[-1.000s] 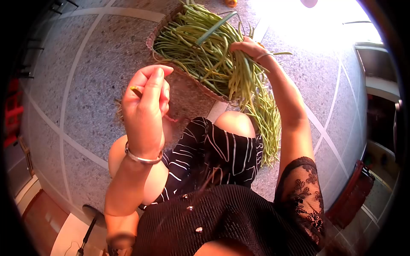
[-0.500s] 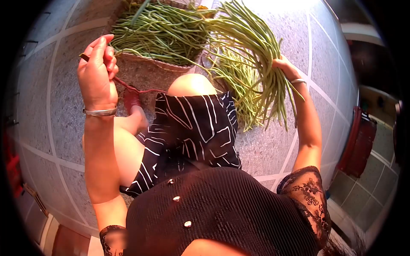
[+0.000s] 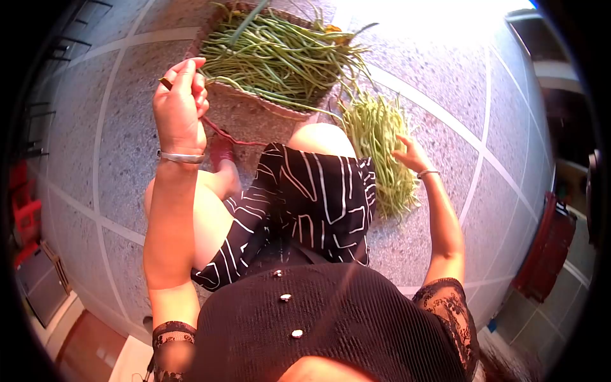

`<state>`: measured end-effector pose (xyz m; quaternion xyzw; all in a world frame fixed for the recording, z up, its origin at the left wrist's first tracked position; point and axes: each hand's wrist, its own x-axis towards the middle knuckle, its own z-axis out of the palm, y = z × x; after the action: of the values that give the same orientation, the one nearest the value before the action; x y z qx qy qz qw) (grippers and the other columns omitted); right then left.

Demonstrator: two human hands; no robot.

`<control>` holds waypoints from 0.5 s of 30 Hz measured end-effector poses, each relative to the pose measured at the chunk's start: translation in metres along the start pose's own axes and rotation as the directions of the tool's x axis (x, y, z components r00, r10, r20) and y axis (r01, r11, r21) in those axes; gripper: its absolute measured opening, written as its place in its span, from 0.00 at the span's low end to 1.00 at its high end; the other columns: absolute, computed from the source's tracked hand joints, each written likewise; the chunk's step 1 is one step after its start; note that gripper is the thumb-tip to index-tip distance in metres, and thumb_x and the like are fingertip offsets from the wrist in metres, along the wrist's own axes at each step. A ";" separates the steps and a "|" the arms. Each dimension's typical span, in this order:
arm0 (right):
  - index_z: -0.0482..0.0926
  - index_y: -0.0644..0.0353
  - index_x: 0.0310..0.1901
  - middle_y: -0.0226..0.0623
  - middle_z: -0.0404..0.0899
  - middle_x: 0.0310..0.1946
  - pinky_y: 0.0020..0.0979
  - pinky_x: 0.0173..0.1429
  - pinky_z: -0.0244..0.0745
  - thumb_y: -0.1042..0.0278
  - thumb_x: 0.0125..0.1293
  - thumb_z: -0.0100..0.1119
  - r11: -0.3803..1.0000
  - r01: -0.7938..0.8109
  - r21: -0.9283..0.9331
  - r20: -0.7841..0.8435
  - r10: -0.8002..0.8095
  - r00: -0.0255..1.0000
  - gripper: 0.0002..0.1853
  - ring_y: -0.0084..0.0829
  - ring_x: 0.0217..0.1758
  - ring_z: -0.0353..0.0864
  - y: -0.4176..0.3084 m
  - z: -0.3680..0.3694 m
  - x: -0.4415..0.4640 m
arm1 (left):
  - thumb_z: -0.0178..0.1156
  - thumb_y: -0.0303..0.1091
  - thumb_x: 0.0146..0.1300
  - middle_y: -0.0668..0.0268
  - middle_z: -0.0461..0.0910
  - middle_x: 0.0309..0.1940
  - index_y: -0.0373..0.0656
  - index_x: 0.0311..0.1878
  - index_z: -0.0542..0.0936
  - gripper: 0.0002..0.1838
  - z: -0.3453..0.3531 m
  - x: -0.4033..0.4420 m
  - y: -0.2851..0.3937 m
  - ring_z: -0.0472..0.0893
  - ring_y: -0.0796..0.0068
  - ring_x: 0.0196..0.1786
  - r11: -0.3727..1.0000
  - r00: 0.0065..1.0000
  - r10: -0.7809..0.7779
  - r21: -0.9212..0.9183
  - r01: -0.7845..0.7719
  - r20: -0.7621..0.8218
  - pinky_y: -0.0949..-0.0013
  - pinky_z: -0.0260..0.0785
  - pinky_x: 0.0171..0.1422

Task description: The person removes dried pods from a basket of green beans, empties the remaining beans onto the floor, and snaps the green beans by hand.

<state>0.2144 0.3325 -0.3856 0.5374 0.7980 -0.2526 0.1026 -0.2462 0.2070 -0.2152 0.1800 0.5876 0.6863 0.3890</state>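
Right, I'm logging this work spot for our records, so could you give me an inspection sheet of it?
Surface: speckled floor with pale joint lines.
Job's things: woven basket full of yardlong beans; a loose bean pile beside it on the floor.
Clutter: small orange-yellow thing near the basket's far right corner, kind unclear.
Hands: left hand closed around a dark-ended object, kind unclear; right hand open at the loose pile's right side.
Cables: red cord below the left hand.
Surroundings: dark red thing at far right, kind unclear; glare at top.
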 end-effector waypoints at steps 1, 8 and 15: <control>0.71 0.62 0.55 0.49 0.75 0.49 0.37 0.58 0.68 0.53 0.51 0.65 0.996 0.028 0.082 -0.055 -0.024 0.998 0.31 0.42 0.54 0.74 -0.019 -0.003 0.012 | 0.50 0.34 0.66 0.73 0.66 0.21 0.37 0.43 0.74 0.10 -0.002 -0.001 0.001 0.60 0.88 0.19 1.000 1.000 0.009 0.000 -0.009 -0.009 0.83 0.49 0.18; 0.70 0.60 0.55 0.45 0.73 0.51 0.36 0.58 0.68 0.56 0.59 0.58 0.851 0.497 0.168 -0.244 -0.452 0.858 0.25 0.42 0.53 0.74 -0.197 -0.031 0.126 | 0.49 0.33 0.66 0.74 0.65 0.20 0.36 0.43 0.73 0.10 -0.014 -0.010 0.013 0.60 0.89 0.18 0.999 1.000 0.025 -0.031 -0.026 -0.005 0.84 0.49 0.18; 0.66 0.65 0.54 0.52 0.68 0.51 0.38 0.60 0.64 0.49 0.53 0.62 0.862 0.492 -0.127 -0.372 -0.501 0.782 0.34 0.47 0.57 0.67 -0.263 -0.011 0.293 | 0.47 0.33 0.67 0.75 0.65 0.19 0.37 0.42 0.73 0.10 -0.026 -0.010 0.024 0.58 0.90 0.18 0.999 0.997 -0.028 -0.025 0.026 -0.070 0.85 0.48 0.18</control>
<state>-0.1415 0.4963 -0.4267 0.3469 0.9178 -0.1487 -0.1233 -0.2655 0.1821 -0.1970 0.1433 0.5950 0.6939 0.3795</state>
